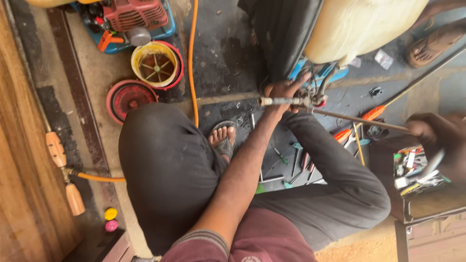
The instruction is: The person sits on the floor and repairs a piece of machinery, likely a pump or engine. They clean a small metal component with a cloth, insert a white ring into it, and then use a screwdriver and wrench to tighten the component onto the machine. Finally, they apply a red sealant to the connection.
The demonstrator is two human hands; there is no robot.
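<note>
Gripping a metal fitting [302, 100] under the cream tank [359, 26], left hand [284, 92] closed around it above the dark floor. Holding the far end of a thin rod [354, 118], right hand [437, 133] blurred, seemingly closed. Scattered below: screwdrivers [296, 162], orange-handled pliers [357, 126], open toolbox [417, 170]. Crossing between: bent knees, sandalled foot [223, 138].

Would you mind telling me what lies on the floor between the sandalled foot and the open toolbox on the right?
In the head view, loose hand tools lie scattered on the dark floor between the sandalled foot and the toolbox; the person's trousered leg also crosses that stretch.
</note>
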